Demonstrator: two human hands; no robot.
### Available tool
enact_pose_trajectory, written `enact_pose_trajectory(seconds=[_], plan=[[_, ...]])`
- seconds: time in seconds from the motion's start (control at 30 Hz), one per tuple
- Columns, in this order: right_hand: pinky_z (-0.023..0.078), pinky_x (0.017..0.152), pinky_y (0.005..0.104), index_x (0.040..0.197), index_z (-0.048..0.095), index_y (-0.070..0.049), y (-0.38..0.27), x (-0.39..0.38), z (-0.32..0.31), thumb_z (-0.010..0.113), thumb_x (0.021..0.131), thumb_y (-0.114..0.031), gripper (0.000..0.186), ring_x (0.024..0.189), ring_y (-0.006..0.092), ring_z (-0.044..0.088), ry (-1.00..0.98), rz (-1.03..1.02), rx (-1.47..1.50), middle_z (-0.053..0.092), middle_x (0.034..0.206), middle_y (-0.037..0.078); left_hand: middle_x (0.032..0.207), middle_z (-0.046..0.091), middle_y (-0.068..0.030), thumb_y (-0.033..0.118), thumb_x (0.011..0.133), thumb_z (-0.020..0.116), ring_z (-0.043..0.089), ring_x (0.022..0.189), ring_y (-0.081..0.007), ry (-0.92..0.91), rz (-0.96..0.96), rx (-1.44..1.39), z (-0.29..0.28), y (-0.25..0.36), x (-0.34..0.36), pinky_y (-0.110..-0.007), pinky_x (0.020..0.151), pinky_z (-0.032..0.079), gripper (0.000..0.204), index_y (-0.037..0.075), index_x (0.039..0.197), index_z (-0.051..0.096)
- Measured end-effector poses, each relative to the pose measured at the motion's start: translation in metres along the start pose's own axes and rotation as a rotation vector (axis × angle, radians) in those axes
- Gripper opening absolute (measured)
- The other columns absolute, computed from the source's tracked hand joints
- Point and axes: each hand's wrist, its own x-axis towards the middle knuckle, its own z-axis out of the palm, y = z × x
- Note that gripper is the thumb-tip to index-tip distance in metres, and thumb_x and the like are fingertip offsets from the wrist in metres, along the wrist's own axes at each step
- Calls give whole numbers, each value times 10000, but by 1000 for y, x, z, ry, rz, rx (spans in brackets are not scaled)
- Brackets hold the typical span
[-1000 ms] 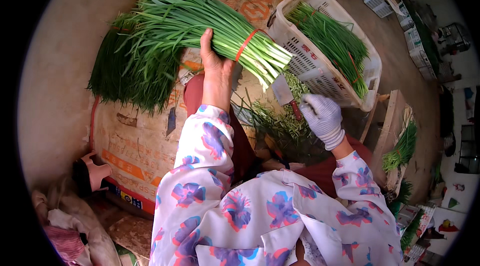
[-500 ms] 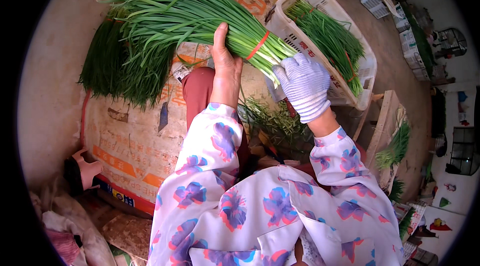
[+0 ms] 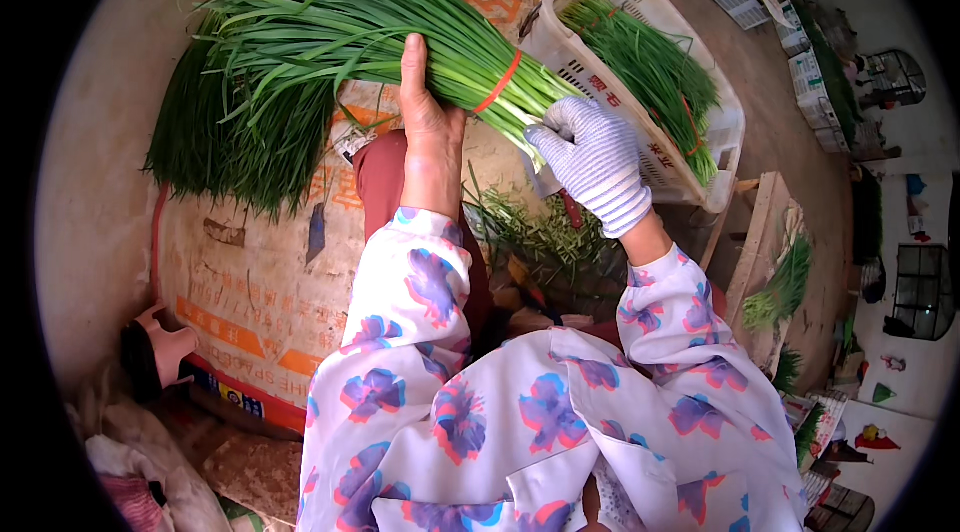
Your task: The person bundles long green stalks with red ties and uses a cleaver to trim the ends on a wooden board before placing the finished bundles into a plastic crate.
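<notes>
A thick bunch of garlic chives [image 3: 370,17] lies across both my hands, its green leaves fanning toward the upper left. A red band [image 3: 498,82] circles it near the pale stem ends. My bare left hand [image 3: 432,132] grips the bunch from below, just left of the band, with the thumb on the near side and the fingers hidden beneath. My right hand [image 3: 592,157], in a grey-and-white striped glove, is closed on the white stem ends at the lower right. Part of a metal blade with a red handle [image 3: 571,210] shows below that hand.
More chives [image 3: 235,122] lie at the left on a printed, worn sheet [image 3: 250,282]. A white plastic crate [image 3: 735,132] at the right holds banded chives [image 3: 650,72]. Cut trimmings [image 3: 535,232] are heaped between my knees. A wooden stand [image 3: 752,252] bears another bunch.
The whole view has shifted slightly. Both hands still hold the bunch, and the gloved fingers have turned a little over the stem ends.
</notes>
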Motion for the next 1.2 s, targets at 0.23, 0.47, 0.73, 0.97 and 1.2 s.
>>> enact_pose_trajectory(seconds=[0.23, 0.47, 0.73, 0.97, 1.2], plan=[[496, 606, 430, 782, 603, -72, -6, -17, -11, 722, 777, -235, 202, 650, 334, 612, 7, -104, -145, 617, 730, 129, 1265, 564, -87, 504, 849, 667, 560, 1136, -253, 7, 25, 2, 1, 2, -7, -422, 986, 471, 676, 44, 1309, 482], [499, 600, 425, 791, 596, -69, 2, -33, -16, 717, 788, -241, 211, 649, 327, 617, -49, -7, -88, 615, 723, 123, 1274, 567, -85, 516, 849, 659, 558, 1146, -258, -32, -11, 29, -1, 3, -9, -433, 991, 464, 675, 61, 1317, 490], [497, 591, 383, 811, 606, -68, 15, -30, -14, 669, 843, -209, 157, 629, 299, 627, -90, 101, 68, 628, 727, 141, 1179, 617, -81, 301, 875, 685, 603, 1051, -229, -37, 10, 48, 0, -7, 1, -381, 931, 509, 449, 45, 1221, 558], [375, 495, 205, 804, 608, -29, 39, -70, -47, 606, 884, -76, 93, 522, 41, 496, -140, 369, 938, 539, 584, -2, 1110, 648, -83, 299, 877, 680, 625, 998, -229, 89, 52, 13, -3, 6, 10, -378, 910, 516, 410, 17, 1160, 587], [502, 616, 297, 925, 658, -48, 56, -71, -26, 636, 811, -64, 118, 640, 188, 641, -120, -119, -84, 664, 748, 87, 1069, 655, -77, 292, 893, 653, 629, 974, -232, 164, 71, -1, -18, 13, 15, -384, 906, 513, 349, 30, 1117, 599]])
